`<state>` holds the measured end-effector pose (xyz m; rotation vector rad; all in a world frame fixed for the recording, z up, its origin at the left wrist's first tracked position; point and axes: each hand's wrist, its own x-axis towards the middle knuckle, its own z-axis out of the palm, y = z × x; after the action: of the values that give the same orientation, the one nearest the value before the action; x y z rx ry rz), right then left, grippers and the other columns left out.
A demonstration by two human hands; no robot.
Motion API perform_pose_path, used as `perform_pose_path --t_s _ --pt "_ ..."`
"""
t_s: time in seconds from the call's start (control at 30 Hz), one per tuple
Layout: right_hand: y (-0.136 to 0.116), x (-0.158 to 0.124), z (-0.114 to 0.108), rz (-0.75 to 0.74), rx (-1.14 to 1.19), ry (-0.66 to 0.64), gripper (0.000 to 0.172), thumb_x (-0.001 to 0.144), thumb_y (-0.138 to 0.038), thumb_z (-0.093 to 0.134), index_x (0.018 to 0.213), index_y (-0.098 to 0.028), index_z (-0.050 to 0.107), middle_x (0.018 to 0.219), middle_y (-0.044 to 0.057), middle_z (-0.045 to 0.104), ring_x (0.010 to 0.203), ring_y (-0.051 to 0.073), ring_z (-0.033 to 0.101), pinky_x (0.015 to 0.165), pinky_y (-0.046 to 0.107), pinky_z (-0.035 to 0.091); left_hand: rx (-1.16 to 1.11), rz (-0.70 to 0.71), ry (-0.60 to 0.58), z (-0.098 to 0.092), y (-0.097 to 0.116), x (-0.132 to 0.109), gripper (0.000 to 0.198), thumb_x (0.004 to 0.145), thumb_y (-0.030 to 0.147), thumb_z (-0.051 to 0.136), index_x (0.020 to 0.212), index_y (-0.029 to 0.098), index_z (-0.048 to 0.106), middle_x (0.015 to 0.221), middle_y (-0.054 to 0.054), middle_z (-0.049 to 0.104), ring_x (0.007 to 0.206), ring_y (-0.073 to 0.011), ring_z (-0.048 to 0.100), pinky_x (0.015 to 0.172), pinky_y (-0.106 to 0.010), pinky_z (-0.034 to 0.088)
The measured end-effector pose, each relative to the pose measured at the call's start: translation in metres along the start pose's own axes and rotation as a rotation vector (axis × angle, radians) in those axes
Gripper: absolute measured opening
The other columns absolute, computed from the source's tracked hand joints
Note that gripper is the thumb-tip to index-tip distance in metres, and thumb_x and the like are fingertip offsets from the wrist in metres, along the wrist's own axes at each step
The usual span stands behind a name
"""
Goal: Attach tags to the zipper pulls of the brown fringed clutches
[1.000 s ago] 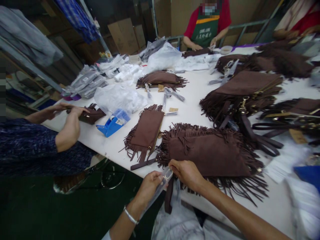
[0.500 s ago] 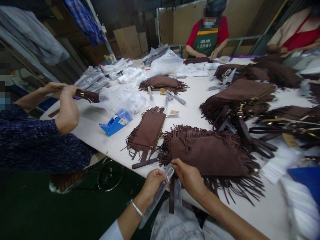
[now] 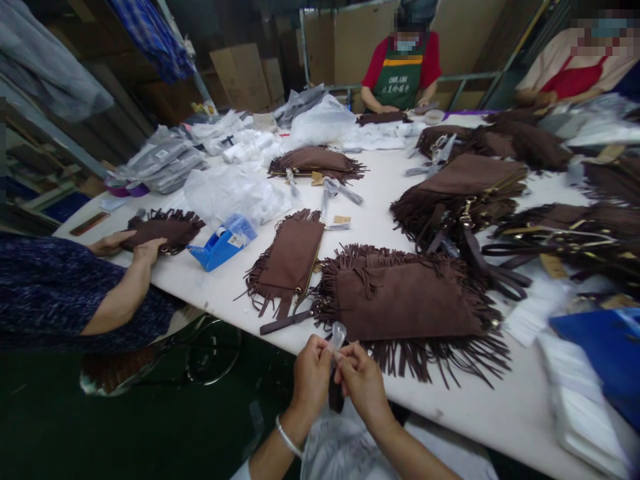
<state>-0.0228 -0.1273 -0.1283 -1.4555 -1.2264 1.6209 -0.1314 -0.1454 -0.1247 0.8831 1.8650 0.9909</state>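
At the table's front edge, my left hand (image 3: 313, 375) and my right hand (image 3: 361, 381) meet, both closed in a pinch on a clear plastic sleeve (image 3: 339, 335). Its crumpled top end sticks up above my fingers. A dark brown strap (image 3: 336, 397) hangs below them, partly hidden by my fingers. Just beyond my hands lies a large brown fringed bag (image 3: 407, 303), flat on the table. To its left is a smaller brown fringed pouch (image 3: 293, 252) with a zip and a wrist strap (image 3: 286, 324).
A blue tape dispenser (image 3: 220, 245) stands left of the pouch. A co-worker's hands (image 3: 143, 248) rest on another fringed bag (image 3: 167, 230). Stacked bags (image 3: 463, 193) lie at right, near a blue object (image 3: 597, 360). Plastic wrapping (image 3: 235, 197) covers the back left.
My hands have come together and the plastic now covers the metal clasp seen before. At left, the co-worker has lowered a fringed bag onto the table.
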Motion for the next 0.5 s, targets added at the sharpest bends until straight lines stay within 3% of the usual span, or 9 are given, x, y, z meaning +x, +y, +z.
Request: perform_pose_path --t_s 0.1,0.2,0.27,0.4,0.5 --pt "0.001 -0.003 -0.001 -0.018 -0.011 0.028 0.027 0.083 -0.045 0.053 0.076 -0.019 0.051 0.05 -0.003 0.058 0.034 0.009 0.044 0.035 0.018 0.032 0.152 0.134 -0.021 -0.002 0.003 -0.01 0.017 0.088 0.033 0.046 0.08 0.021 0.055 0.069 0.0 0.061 0.064 -0.0159 0.055 0.06 -0.026 0.035" --pt "0.0 -0.004 -0.002 -0.021 -0.015 0.033 0.027 0.083 -0.045 0.055 0.075 -0.019 0.052 0.05 -0.003 0.059 0.034 0.009 0.044 0.035 0.018 0.032 0.098 0.146 -0.084 -0.006 0.009 -0.013 0.024 0.09 0.035 0.043 0.079 0.02 0.058 0.069 0.0 0.061 0.065 -0.0159 0.054 0.062 -0.026 0.036" --pt "0.0 -0.004 -0.002 -0.009 -0.01 0.019 0.028 0.083 -0.046 0.055 0.075 -0.019 0.052 0.049 -0.003 0.058 0.033 0.009 0.044 0.034 0.018 0.031 -0.061 0.055 -0.131 -0.01 0.011 -0.01 0.025 0.087 0.039 0.049 0.077 0.018 0.06 0.064 -0.001 0.061 0.061 -0.0153 0.054 0.06 -0.026 0.037" --pt "0.0 -0.003 0.006 0.006 0.009 -0.002 0.025 0.085 -0.044 0.053 0.077 -0.02 0.052 0.05 -0.002 0.059 0.032 0.009 0.042 0.033 0.019 0.029 -0.436 -0.267 -0.241 -0.023 0.011 -0.005 0.026 0.073 0.039 0.068 0.081 0.015 0.061 0.057 0.0 0.062 0.052 -0.0142 0.055 0.054 -0.025 0.039" --pt "-0.003 -0.009 -0.001 -0.037 -0.05 0.025 0.029 0.089 -0.045 0.048 0.079 -0.02 0.057 0.05 -0.001 0.059 0.034 0.011 0.044 0.033 0.022 0.032 -0.463 -0.321 -0.342 -0.016 0.017 -0.006 0.03 0.072 0.041 0.071 0.084 0.016 0.062 0.066 -0.001 0.066 0.057 -0.0147 0.06 0.057 -0.025 0.044"
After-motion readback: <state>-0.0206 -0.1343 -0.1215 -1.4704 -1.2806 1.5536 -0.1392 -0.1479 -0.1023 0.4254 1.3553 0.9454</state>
